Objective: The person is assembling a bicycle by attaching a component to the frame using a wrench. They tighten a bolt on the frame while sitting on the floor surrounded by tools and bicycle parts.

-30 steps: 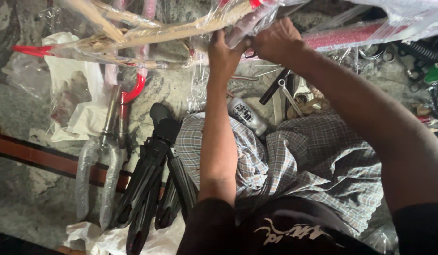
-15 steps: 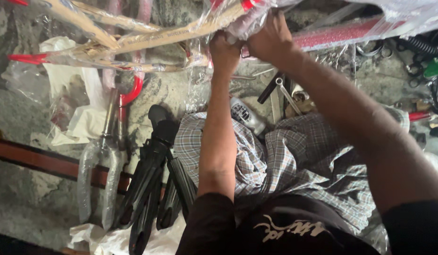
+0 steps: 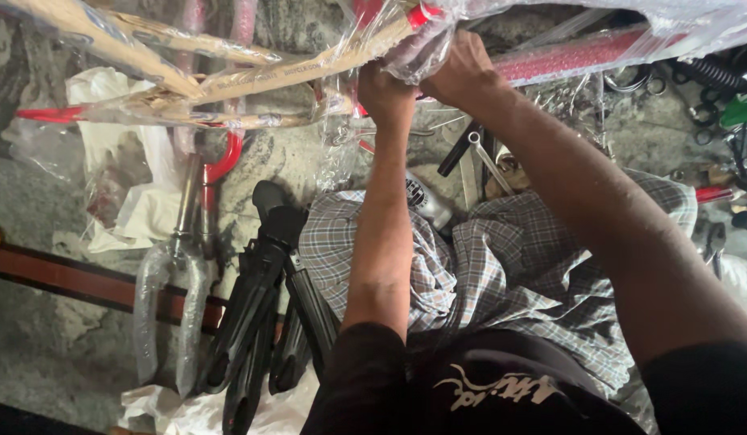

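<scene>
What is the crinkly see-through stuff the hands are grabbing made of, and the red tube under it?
The see-through wrap looks like thin clear plastic film: glossy and wrinkled. Both the left hand and right hand grip it. The red tube seems to be painted metal, straight and shiny, though the wrap blurs it.

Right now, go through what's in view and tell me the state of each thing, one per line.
Left hand: closed on the wrapped frame.
Right hand: closed on the plastic wrap.
Frame: wrapped in clear plastic and paper, held up.
Plastic wrap: crumpled, partly loose.
Fork: lying on the floor, legs bagged in plastic.
Black parts: lying on the floor, unwrapped.
Wrenches: lying loose on the floor.
</scene>
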